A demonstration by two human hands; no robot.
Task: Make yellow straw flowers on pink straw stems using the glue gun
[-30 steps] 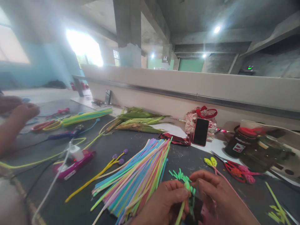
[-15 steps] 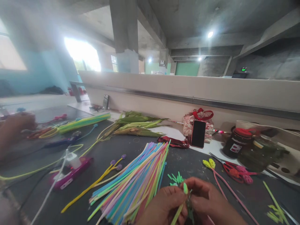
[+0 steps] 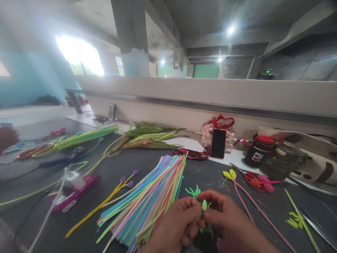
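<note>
My left hand and my right hand meet at the bottom centre, both pinched on a thin green straw piece whose looped tip sticks up between the fingertips. Several short green cut pieces lie on the dark table just behind my fingers. A big fan of pastel coloured straws lies right beside my left hand.
Pink straws with yellow-green loops and red scissors lie to the right. A phone leans on a red patterned bag, beside a dark jar. Corn husks, a pink glue gun, another person's hand at far left.
The view has shifted, so things sit further left and higher. My hands closed in on the green piece, and less of it shows. The other person's hand drew back to the left edge.
</note>
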